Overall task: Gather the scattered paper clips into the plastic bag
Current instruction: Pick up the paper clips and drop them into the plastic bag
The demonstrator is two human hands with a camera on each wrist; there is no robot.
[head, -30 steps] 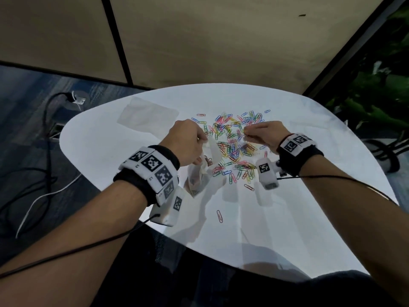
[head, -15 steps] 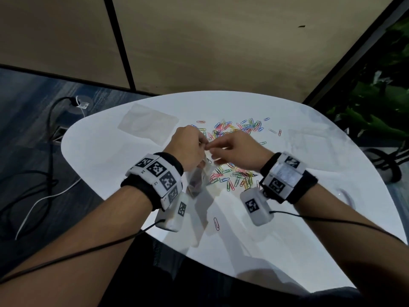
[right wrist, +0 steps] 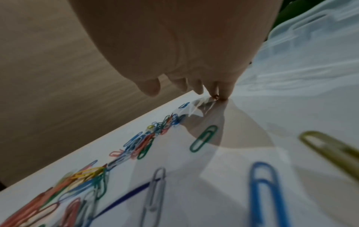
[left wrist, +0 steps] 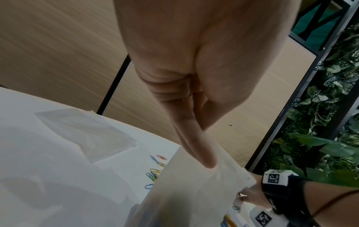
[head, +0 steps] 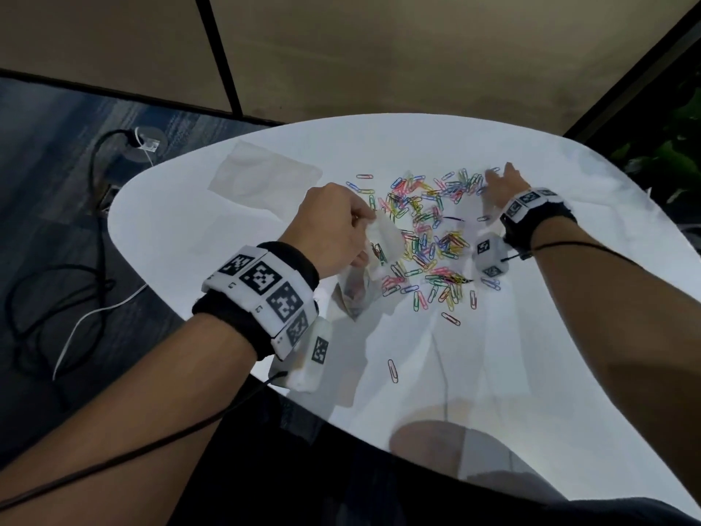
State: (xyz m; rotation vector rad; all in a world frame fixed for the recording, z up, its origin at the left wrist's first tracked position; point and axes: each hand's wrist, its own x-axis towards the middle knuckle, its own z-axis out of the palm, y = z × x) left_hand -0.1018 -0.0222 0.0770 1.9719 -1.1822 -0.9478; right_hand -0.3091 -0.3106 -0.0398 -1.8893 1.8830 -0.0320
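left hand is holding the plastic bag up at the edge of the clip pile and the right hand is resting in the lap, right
Not quite. The left hand does hold the plastic bag beside the paper clips, but the head view shows the right hand reaching to the pile's far side.

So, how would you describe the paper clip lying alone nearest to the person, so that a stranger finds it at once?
Start at the white table and find the colourful heap of paper clips between the two hands. Come from the heap toward the person, past the loose clips at its near edge. The lone clip lies there by itself on bare table, well apart from all others.
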